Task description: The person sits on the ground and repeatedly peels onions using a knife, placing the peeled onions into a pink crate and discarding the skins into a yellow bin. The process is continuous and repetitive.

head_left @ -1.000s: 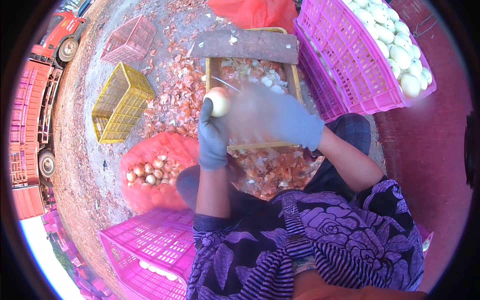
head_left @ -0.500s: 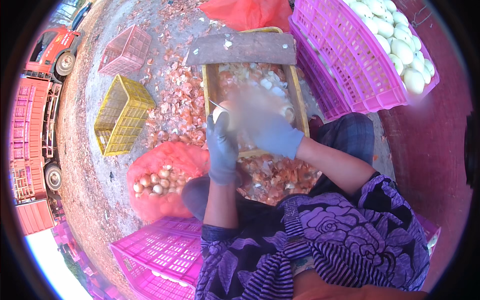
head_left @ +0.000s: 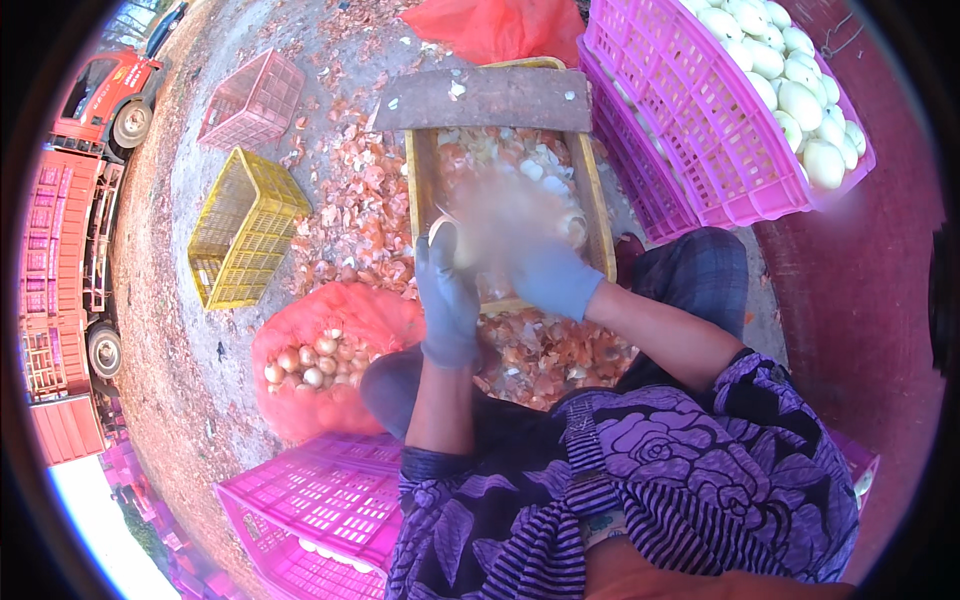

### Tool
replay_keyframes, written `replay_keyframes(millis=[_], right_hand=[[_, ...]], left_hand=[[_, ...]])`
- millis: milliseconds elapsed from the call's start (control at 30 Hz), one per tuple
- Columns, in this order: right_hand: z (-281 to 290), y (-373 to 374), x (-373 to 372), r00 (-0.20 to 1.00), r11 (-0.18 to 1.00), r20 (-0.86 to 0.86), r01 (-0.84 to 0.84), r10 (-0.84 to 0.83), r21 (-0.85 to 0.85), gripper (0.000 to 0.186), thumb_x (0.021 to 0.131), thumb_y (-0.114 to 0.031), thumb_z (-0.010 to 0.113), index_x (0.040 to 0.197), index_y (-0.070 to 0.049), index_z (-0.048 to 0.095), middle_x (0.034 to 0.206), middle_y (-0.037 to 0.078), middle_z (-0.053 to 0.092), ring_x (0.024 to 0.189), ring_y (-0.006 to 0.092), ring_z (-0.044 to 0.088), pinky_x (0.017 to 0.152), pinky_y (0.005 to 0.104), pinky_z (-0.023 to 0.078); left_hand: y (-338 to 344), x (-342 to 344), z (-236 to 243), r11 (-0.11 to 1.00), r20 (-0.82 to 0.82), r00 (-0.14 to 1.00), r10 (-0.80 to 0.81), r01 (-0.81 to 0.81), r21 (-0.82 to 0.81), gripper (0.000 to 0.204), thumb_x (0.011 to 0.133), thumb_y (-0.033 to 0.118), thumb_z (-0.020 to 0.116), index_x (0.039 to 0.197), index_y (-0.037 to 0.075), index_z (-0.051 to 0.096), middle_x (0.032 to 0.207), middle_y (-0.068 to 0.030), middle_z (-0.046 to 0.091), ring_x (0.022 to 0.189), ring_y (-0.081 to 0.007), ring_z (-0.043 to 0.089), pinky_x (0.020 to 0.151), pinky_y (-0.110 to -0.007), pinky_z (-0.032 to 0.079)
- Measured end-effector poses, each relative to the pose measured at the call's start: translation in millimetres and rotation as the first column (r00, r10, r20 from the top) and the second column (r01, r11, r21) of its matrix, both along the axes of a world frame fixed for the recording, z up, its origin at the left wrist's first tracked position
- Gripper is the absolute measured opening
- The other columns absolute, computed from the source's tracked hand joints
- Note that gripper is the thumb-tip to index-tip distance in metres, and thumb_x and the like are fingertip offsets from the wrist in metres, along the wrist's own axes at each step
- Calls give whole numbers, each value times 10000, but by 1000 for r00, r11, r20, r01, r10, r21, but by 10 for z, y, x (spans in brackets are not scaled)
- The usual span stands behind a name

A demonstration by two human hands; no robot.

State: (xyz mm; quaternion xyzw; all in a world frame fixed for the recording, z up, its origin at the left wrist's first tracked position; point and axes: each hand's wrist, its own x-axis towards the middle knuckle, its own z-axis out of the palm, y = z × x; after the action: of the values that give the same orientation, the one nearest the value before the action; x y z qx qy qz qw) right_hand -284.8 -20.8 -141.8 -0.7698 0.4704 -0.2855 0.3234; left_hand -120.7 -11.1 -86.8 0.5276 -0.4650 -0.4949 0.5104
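My left hand [head_left: 448,305], in a blue-grey glove, is closed around a pale onion [head_left: 439,229] above the near left part of a yellow crate. A thin knife blade [head_left: 446,213] shows at the onion's upper edge and runs toward my right hand [head_left: 556,280]. That hand wears the same kind of glove and is closed on the knife; a blurred smear covers its fingers and the handle. Beneath both hands, the yellow crate [head_left: 416,185] holds onion skins and pale onions. A worn board [head_left: 480,98] lies across its far end.
Left of my knee sits a red mesh bag [head_left: 285,412] of unpeeled onions. Pink crates [head_left: 690,110] at the right hold peeled onions. A yellow crate [head_left: 245,230], a pale pink crate [head_left: 252,100] and another pink crate [head_left: 315,500] stand left. Skins [head_left: 365,200] litter the ground.
My left hand and the onion have shifted slightly, and less of the knife blade shows beyond the onion. My right hand has moved a little left.
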Motion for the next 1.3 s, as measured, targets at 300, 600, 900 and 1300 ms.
replay_keyframes(millis=[300,600,900,1300], right_hand=[[-485,-89,-236,953,971,-272,-72,134,227,583,983,-216,571,1532,-97,414,1145,259,694,1011,345,701,896,444,542],[414,-262,94,907,984,421,-94,23,149,517,957,-103,647,1459,-90,525,1157,111,712,1006,154,657,872,330,535],[150,-208,190,931,996,365,-29,-2,80,561,968,-186,647,1496,-99,480,1158,191,699,1046,214,668,886,360,532],[405,-4,-219,972,954,58,-234,227,185,614,925,-186,603,1510,-81,448,900,201,694,787,308,678,714,430,523]], left_hand=[[-11,127,350,985,-568,817,98,2,174,454,1016,417,552,1229,20,602,1082,-107,672,972,-223,642,828,-333,526],[-6,120,432,1000,-58,998,-16,16,8,613,866,137,691,1419,-11,471,1240,-114,609,1117,-196,595,972,-331,484],[-72,29,201,992,67,994,90,-83,-94,576,810,82,731,1312,-31,472,1247,-122,554,1065,-169,591,912,-296,522],[-9,225,308,996,-283,957,56,-72,-48,505,864,133,670,1307,-44,504,1184,-87,588,1032,-153,596,922,-288,501]])
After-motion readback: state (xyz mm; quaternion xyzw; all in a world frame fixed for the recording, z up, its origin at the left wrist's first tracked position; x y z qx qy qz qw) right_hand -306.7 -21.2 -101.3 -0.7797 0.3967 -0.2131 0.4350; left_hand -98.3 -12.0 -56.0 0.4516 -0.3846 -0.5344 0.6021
